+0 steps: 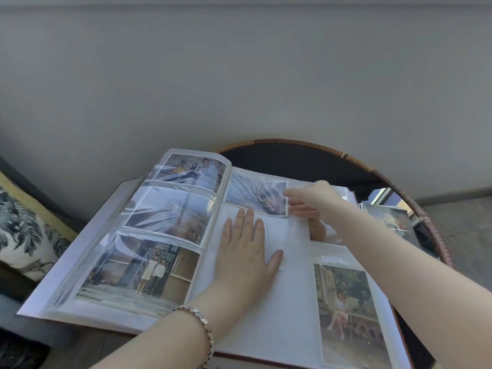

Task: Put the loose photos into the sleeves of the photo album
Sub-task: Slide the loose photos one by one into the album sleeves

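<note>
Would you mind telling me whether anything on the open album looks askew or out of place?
Nothing looks damaged or spilled. Only the photo at the top of the right page seems unsettled: the right hand pinches its right edge, and it looks only partly sleeved.

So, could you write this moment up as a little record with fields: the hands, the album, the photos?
left hand: flat, fingers straight, pressing on the album's right page
right hand: pinches the right edge of a photo at the top sleeve
photo: seems partly under the sleeve's plastic
photo album: open on a round table; left page holds three sleeved photos
loose photos: stacked on the table, beyond the right arm
bracelet: on the left wrist
</note>
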The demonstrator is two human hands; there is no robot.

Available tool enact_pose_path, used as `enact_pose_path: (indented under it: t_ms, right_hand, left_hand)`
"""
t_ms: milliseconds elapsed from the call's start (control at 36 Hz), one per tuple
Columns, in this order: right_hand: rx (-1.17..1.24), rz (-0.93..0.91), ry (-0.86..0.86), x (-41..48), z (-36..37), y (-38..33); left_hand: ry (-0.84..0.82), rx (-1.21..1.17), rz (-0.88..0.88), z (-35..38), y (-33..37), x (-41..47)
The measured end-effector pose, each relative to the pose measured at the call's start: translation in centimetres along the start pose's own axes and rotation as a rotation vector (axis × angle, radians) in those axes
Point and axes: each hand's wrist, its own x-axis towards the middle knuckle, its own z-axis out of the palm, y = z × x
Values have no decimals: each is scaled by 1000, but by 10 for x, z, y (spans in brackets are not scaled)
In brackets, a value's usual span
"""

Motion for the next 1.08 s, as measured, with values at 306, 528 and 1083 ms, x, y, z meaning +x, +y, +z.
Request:
enact_pose_path:
  t_ms: [306, 528, 1083]
  right_hand:
    - [-32, -89, 132, 9, 7, 7]
    - [-57, -170, 106, 2, 0, 14]
    - [-1176, -412, 93, -54, -131, 139]
  left_hand:
    - [-16, -8, 21, 3, -1, 2]
    - [-52, 16, 36, -7, 2, 1]
    - [-88, 29, -30, -15, 10, -4]
